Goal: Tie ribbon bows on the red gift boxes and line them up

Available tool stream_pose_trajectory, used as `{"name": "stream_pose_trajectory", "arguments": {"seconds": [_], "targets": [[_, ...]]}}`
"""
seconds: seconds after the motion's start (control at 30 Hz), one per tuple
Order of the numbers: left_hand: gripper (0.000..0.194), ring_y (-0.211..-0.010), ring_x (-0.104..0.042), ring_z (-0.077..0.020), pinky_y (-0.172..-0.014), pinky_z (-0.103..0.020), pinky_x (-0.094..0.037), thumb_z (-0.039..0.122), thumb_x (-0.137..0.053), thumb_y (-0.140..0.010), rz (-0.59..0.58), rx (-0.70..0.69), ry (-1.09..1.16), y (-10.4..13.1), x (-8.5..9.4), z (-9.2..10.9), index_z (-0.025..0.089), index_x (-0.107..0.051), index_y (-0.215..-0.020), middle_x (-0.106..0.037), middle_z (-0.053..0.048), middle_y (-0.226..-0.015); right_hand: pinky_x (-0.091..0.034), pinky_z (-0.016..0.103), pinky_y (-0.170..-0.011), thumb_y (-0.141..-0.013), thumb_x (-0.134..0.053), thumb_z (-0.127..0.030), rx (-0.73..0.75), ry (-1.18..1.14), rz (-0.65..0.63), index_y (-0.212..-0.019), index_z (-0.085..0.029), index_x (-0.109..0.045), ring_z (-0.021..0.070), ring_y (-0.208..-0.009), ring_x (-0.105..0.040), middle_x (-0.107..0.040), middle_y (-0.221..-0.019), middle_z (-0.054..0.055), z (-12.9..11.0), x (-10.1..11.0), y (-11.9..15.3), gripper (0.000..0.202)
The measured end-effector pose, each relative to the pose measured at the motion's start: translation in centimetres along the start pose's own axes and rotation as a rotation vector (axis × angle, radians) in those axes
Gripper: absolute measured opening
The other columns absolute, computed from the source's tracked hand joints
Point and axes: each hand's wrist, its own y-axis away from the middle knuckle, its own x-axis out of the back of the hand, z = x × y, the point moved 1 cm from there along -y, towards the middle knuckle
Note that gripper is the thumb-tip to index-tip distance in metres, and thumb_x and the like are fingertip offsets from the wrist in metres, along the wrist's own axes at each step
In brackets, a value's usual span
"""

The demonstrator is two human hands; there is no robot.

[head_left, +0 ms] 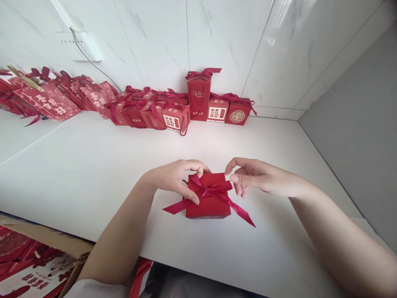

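A small red gift box (209, 205) stands on the white counter (93, 165) just in front of me. A dark red ribbon (214, 191) is tied in a bow on its top, with two tails trailing left and right onto the counter. My left hand (178, 176) grips the box's upper left corner, thumb by the bow's left loop. My right hand (252, 176) hovers at the box's upper right corner, fingers apart, fingertips close to the bow's right loop.
A row of finished red gift boxes (173, 114) with ribbons lines the tiled back wall, one taller box (198, 95) among them. Flat red bags (49, 101) lie at the far left. A cardboard carton (40, 265) with red packaging sits below the counter's left front edge.
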Motion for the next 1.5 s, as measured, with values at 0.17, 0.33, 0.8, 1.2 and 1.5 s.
{"name": "stream_pose_trajectory", "arguments": {"seconds": [0.17,0.33,0.8,1.2,1.5], "targets": [[0.090,-0.130,-0.045,-0.0294,-0.097,-0.038,-0.044,0.044,-0.088,-0.055,0.038,0.137,-0.066,1.0,0.4,0.7,0.031,-0.043,-0.132,-0.045,-0.010,-0.142,-0.052,0.027,-0.056,-0.090,-0.059,-0.051,-0.036,-0.177,-0.076,-0.096,-0.018,-0.056,0.0143,-0.054,-0.063,-0.065,-0.060,0.000,0.0,-1.0,-0.5,0.034],[0.053,-0.096,-0.062,-0.0228,-0.080,-0.030,-0.046,0.061,-0.070,-0.071,-0.027,0.444,-0.185,2.3,1.8,0.5,0.022,-0.064,-0.105,-0.066,-0.005,-0.108,-0.050,0.022,-0.047,-0.083,-0.071,-0.046,-0.042,-0.302,-0.145,-0.090,-0.018,-0.055,0.0109,-0.044,-0.060,-0.067,-0.057,-0.001,-0.1,-1.3,-0.5,0.033],[0.032,-0.063,-0.057,-0.0151,-0.055,-0.025,-0.040,0.049,-0.073,-0.074,-0.290,0.287,-0.072,2.2,1.0,1.1,0.019,-0.073,-0.062,-0.067,-0.004,-0.065,-0.045,0.018,-0.043,-0.087,-0.063,-0.049,-0.044,-0.192,-0.203,-0.084,-0.014,-0.065,0.0078,-0.045,-0.055,-0.062,-0.057,-0.001,0.1,-1.2,-0.7,0.036],[0.030,-0.064,-0.059,-0.0144,-0.058,-0.024,-0.043,0.041,-0.068,-0.079,-0.327,0.287,-0.067,2.1,1.0,0.8,0.018,-0.068,-0.061,-0.069,-0.003,-0.069,-0.045,0.019,-0.046,-0.086,-0.063,-0.054,-0.071,-0.202,-0.150,-0.076,-0.015,-0.060,0.0076,-0.044,-0.054,-0.059,-0.052,-0.003,1.2,-0.7,-1.5,0.040],[0.036,-0.106,-0.060,-0.0205,-0.091,-0.029,-0.045,0.046,-0.067,-0.081,-0.080,0.267,-0.102,2.7,2.8,0.1,0.022,-0.063,-0.107,-0.065,-0.004,-0.115,-0.046,0.020,-0.045,-0.086,-0.063,-0.052,-0.039,-0.203,-0.180,-0.080,-0.015,-0.061,0.0090,-0.041,-0.057,-0.064,-0.052,-0.002,1.1,-1.0,-1.6,0.037]]}}
